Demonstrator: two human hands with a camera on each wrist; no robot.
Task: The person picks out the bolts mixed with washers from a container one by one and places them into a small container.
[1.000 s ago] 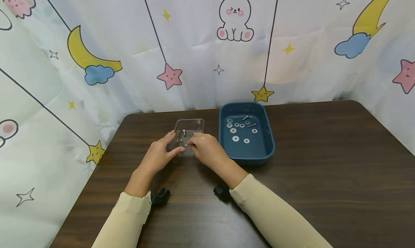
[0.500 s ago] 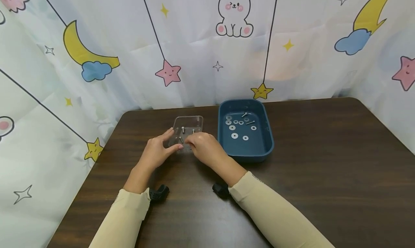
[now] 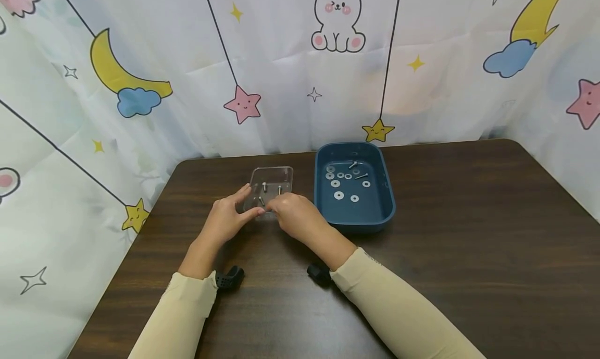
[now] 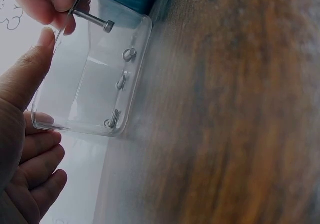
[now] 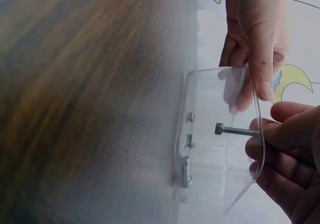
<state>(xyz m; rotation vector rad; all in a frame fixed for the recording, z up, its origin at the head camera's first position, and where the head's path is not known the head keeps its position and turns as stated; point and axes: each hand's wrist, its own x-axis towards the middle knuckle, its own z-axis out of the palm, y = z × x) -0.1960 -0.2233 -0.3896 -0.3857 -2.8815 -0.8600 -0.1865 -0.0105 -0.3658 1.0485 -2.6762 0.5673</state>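
Observation:
A clear plastic box [image 3: 287,177] sits on the table, its near left corner held by my left hand [image 3: 224,218]. The thumb [image 4: 31,69] lies along the near rim and the fingers go round the left side. Over the box, my right hand [image 3: 299,214] pinches a metal bolt [image 5: 241,131] by its shank end between thumb and fingers. The bolt's round head [image 4: 108,26] points down inside the box, above its floor. Several other bolts [image 4: 129,54] are on the box floor. From the head view, the pinched bolt is hidden by the right hand.
To the right of the box stands a deep blue tray [image 3: 354,227] with several flat washers [image 3: 338,195] and a few bolts [image 3: 361,176] inside. The brown wooden table [image 3: 450,234] extends to the right. A printed curtain [image 3: 281,72] hangs behind it.
The right fingertips have shifted slightly left and nearer the left thumb; the bolt seen at them a second ago is now covered in the head view. The left hand keeps its place on the box.

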